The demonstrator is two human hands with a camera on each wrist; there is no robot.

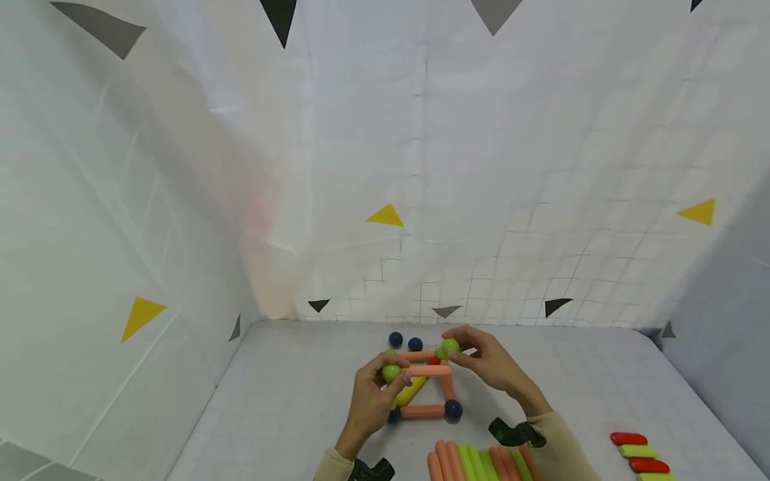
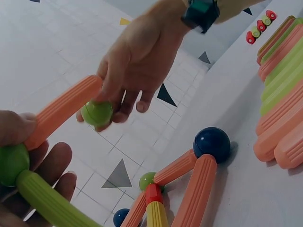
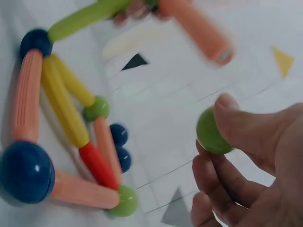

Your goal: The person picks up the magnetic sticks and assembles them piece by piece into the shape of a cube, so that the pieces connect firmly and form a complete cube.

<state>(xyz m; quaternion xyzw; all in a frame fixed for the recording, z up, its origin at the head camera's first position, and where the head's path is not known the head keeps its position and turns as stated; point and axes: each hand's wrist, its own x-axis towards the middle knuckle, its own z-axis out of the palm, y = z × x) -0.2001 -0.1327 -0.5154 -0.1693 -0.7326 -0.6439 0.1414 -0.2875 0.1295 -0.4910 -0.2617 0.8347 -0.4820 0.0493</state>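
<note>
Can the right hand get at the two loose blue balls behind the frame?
Probably yes: the blue balls lie bare just behind the frame, but the right hand already pinches a green ball.

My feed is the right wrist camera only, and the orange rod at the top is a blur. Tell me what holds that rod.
Observer: The left hand does. The left wrist view shows it gripping a green joint ball with the orange rod stuck to it.
Operator: Report where the ball in the right hand sits against that rod.
Observer: The right hand holds its loose green ball just under the rod's free end. I cannot tell whether they touch.
Operator: List the spare pieces.
Observer: The head view shows a row of orange and green rods at the near edge.
</note>
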